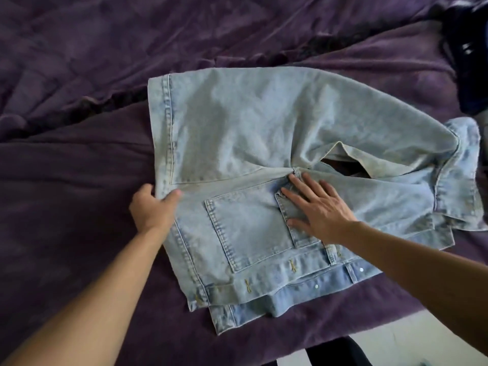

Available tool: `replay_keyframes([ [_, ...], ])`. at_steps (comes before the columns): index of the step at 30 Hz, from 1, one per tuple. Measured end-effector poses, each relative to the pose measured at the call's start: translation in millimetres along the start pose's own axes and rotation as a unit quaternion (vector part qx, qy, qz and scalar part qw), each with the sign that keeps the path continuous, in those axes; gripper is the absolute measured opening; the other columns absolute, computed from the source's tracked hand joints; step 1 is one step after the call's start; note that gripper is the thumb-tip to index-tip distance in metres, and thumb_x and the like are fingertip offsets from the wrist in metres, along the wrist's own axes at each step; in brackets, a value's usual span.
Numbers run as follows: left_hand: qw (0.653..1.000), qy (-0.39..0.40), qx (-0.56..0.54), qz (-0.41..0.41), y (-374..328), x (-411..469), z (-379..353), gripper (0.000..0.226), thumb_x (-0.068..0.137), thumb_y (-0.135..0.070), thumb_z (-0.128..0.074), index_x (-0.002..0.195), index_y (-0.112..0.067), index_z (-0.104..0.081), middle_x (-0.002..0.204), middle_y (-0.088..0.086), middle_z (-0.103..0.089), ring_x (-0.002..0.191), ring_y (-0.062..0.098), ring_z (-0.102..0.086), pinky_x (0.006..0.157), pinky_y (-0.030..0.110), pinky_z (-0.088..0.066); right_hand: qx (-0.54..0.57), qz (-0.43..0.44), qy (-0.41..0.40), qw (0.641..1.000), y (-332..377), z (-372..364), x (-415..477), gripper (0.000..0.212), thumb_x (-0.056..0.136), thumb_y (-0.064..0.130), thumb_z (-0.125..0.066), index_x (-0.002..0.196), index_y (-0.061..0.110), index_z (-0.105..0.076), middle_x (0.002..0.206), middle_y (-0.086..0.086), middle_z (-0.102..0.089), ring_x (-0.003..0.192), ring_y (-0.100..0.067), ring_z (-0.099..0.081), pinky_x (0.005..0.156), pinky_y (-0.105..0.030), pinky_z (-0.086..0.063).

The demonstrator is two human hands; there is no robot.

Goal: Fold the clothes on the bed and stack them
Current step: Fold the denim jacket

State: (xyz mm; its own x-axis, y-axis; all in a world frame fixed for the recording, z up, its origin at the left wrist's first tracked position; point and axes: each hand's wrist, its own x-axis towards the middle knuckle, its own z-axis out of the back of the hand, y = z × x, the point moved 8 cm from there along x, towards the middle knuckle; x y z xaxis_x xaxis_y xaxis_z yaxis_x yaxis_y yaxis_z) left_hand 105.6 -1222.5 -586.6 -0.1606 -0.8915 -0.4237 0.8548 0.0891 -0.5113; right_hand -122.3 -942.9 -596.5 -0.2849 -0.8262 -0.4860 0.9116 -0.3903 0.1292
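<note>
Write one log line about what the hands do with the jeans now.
step: folding jeans | left hand: grips side edge | right hand: flat beside back pocket | surface: purple bed

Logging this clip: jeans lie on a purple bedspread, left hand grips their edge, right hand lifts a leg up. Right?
No. In the head view the right hand lifts nothing: it presses flat on the jeans beside the back pocket. The left hand does grip their edge, on the purple bedspread.

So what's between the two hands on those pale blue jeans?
The head view shows a large stitched back pocket of the pale blue denim jeans between the left hand and the right hand.
</note>
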Motion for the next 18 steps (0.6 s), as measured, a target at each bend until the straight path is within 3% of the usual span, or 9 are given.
replay_keyframes([
  [2, 1.000, 0.000, 0.022, 0.013, 6.0, -3.5, 6.8, 0.038, 0.067, -0.032, -0.080, 0.089, -0.008, -0.060, 0.094, 0.011, -0.067, 0.084, 0.031, -0.064, 0.073, 0.040, -0.053, 0.024, 0.003, 0.029, 0.999, -1.3, 8.0, 3.4, 0.072, 0.088, 0.064, -0.045, 0.150, 0.033, -0.025, 0.162, 0.003, -0.008, 0.147, -0.022, -0.015, 0.113, -0.043, -0.023],
  [3, 0.999, 0.010, 0.040, 0.018, 6.9, -6.9, 7.5, 0.040, 0.067, -0.034, -0.080, 0.091, -0.010, -0.059, 0.096, 0.010, -0.067, 0.086, 0.031, -0.063, 0.074, 0.040, -0.052, 0.057, -0.004, 0.029, 0.998, -5.3, 18.4, 4.2, 0.068, 0.089, 0.061, -0.048, 0.148, 0.032, -0.031, 0.160, 0.003, -0.018, 0.144, -0.021, -0.024, 0.111, -0.040, -0.027],
  [5, 0.998, 0.015, 0.060, 0.003, -3.6, -7.5, 13.2, 0.045, 0.071, -0.040, -0.077, 0.099, -0.012, -0.057, 0.104, 0.010, -0.064, 0.094, 0.032, -0.060, 0.078, 0.040, -0.049, 0.128, -0.020, -0.048, 0.990, -19.4, 58.0, 8.1, 0.053, 0.090, 0.050, -0.057, 0.136, 0.024, -0.052, 0.140, -0.004, -0.052, 0.122, -0.026, -0.054, 0.095, -0.038, -0.044],
  [7, 0.997, -0.026, 0.059, -0.050, -31.8, 7.2, 25.0, 0.051, 0.078, -0.040, -0.072, 0.115, -0.011, -0.054, 0.117, 0.014, -0.057, 0.107, 0.034, -0.055, 0.086, 0.041, -0.044, 0.155, -0.062, -0.168, 0.972, -44.9, 103.8, 14.5, 0.036, 0.089, 0.036, -0.064, 0.120, 0.019, -0.065, 0.115, -0.006, -0.067, 0.099, -0.030, -0.065, 0.078, -0.038, -0.051],
  [10, 0.971, -0.079, 0.125, -0.186, -98.8, 35.0, 30.8, 0.049, 0.084, -0.028, -0.065, 0.128, -0.011, -0.050, 0.130, 0.018, -0.047, 0.121, 0.037, -0.044, 0.097, 0.045, -0.038, 0.142, -0.138, -0.234, 0.952, -91.6, 147.0, 44.2, 0.036, 0.088, 0.029, -0.064, 0.122, 0.017, -0.062, 0.118, -0.009, -0.064, 0.108, -0.032, -0.059, 0.084, -0.042, -0.047],
  [13, 0.929, -0.042, 0.228, -0.289, -159.5, 71.5, 2.7, 0.062, 0.083, -0.022, -0.064, 0.141, -0.018, -0.040, 0.146, 0.015, -0.035, 0.132, 0.036, -0.032, 0.105, 0.051, -0.032, 0.103, -0.177, -0.216, 0.955, -128.0, 170.6, 99.1, 0.057, 0.085, 0.033, -0.066, 0.136, 0.018, -0.046, 0.137, -0.012, -0.048, 0.126, -0.032, -0.042, 0.096, -0.048, -0.040],
  [16, 0.943, 0.035, 0.238, -0.231, -180.8, 115.1, -26.5, 0.088, 0.078, -0.026, -0.072, 0.150, -0.026, -0.020, 0.157, 0.008, -0.019, 0.143, 0.030, -0.019, 0.114, 0.046, -0.024, 0.125, -0.228, -0.123, 0.958, -150.4, 159.3, 144.8, 0.079, 0.077, 0.035, -0.073, 0.144, 0.020, -0.033, 0.147, -0.010, -0.039, 0.134, -0.032, -0.037, 0.104, -0.050, -0.034],
  [18, 0.967, 0.068, 0.188, -0.155, -178.4, 131.6, -32.6, 0.095, 0.073, -0.022, -0.077, 0.150, -0.024, -0.022, 0.154, 0.005, -0.029, 0.139, 0.028, -0.030, 0.112, 0.038, -0.030, 0.136, -0.247, -0.099, 0.954, -159.8, 151.8, 155.6, 0.067, 0.077, 0.034, -0.071, 0.136, 0.021, -0.044, 0.135, -0.011, -0.052, 0.123, -0.033, -0.050, 0.099, -0.044, -0.041],
])
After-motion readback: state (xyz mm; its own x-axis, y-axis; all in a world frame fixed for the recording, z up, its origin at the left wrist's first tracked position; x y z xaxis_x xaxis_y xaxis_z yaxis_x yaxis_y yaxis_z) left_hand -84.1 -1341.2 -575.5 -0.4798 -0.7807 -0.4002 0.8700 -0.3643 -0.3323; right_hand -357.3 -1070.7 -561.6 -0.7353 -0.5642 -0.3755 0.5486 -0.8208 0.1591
